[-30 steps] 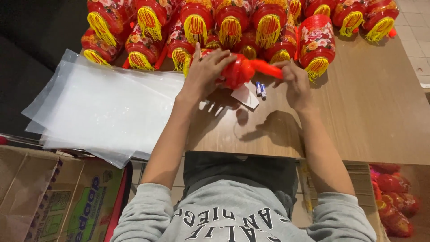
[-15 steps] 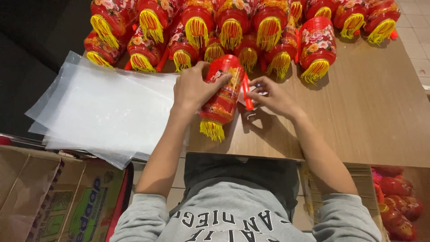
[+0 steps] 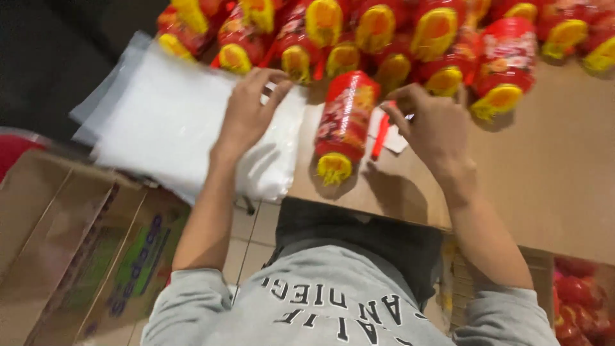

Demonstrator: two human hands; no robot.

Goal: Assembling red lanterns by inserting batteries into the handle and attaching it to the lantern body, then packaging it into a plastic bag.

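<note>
We see our left hand point(image 3: 251, 110) lying palm down on the stack of clear plastic bags point(image 3: 173, 128), fingers spread loosely and the fingertips pressing the top sheet near its far right corner; it grips nothing that we can make out, only rests on the plastic. The stack sits at the left end of the wooden table point(image 3: 551, 173) and hangs a little over its near edge.

Just to the right of the bags lies a red paper lantern point(image 3: 344, 125), on its side, its yellow tassel end pointing towards us. It touches neither hand.

Our right hand point(image 3: 430, 125) hovers just beside that lantern, fingers half curled. The fingertips are close to a thin red strip point(image 3: 380, 136) and a small white slip point(image 3: 392, 134) on the table, but we cannot tell whether they pinch anything.

Along the far edge of the table runs a crowded row of red lanterns with yellow tassels point(image 3: 442, 45). A cardboard box point(image 3: 70, 250) stands on the floor at lower left.
</note>
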